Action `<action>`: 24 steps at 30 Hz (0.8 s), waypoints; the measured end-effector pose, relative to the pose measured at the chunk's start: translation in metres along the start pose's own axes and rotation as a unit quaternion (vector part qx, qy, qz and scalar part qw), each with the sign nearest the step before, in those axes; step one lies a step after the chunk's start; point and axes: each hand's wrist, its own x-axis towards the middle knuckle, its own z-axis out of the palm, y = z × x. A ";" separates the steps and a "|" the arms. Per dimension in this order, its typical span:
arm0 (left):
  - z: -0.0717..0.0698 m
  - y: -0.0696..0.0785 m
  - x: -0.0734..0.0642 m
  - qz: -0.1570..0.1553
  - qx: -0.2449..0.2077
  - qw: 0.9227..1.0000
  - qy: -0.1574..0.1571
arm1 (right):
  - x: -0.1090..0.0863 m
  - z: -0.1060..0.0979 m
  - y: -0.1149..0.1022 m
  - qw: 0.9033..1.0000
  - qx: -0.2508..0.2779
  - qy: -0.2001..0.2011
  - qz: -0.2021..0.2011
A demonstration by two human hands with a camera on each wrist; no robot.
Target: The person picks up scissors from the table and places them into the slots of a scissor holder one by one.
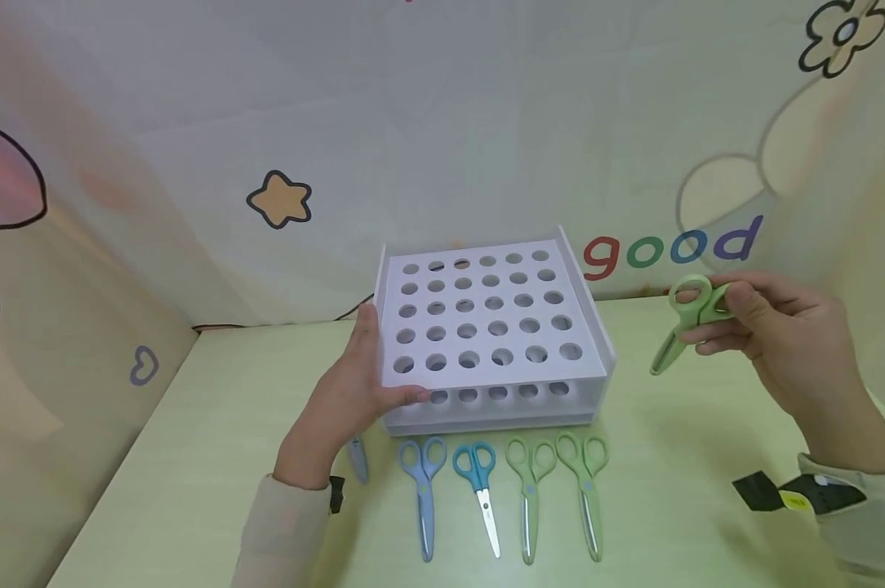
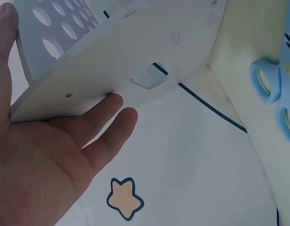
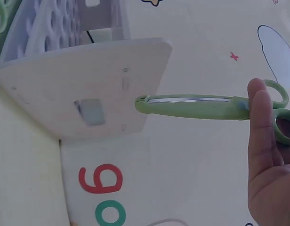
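My left hand (image 1: pixel 343 400) grips the near left corner of a white rack (image 1: pixel 479 318), thumb over the front edge. Its other fingers (image 2: pixel 100 115) lie along the outer side panel. Off the rack's right side, my right hand (image 1: pixel 791 339) holds green scissors (image 1: pixel 669 351) by the handle loops, raised with the tip slanting down. Their blades (image 3: pixel 197 107) are together in a green cover. Rows of round holes pierce the rack's upper plate, and a second holed plate shows beneath.
Before the rack lie blue-violet scissors (image 1: pixel 424 506), teal scissors (image 1: pixel 486 514) with bare blades, green scissors (image 1: pixel 529 506) and another green pair (image 1: pixel 589 498). A light-blue pair (image 1: pixel 357 459) is partly hidden by the left arm. Behind the rack stands a printed cloth wall (image 1: pixel 450 122).
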 end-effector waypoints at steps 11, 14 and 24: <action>-0.002 0.003 0.000 0.015 0.029 0.999 0.004 | 0.029 0.050 0.005 0.995 0.043 0.009 -0.086; -0.002 0.002 0.000 0.010 0.030 1.000 0.000 | 0.036 0.059 0.015 0.996 0.025 0.015 -0.086; -0.001 -0.001 0.000 0.005 0.016 1.000 0.001 | 0.041 0.060 0.038 0.997 -0.062 0.038 -0.035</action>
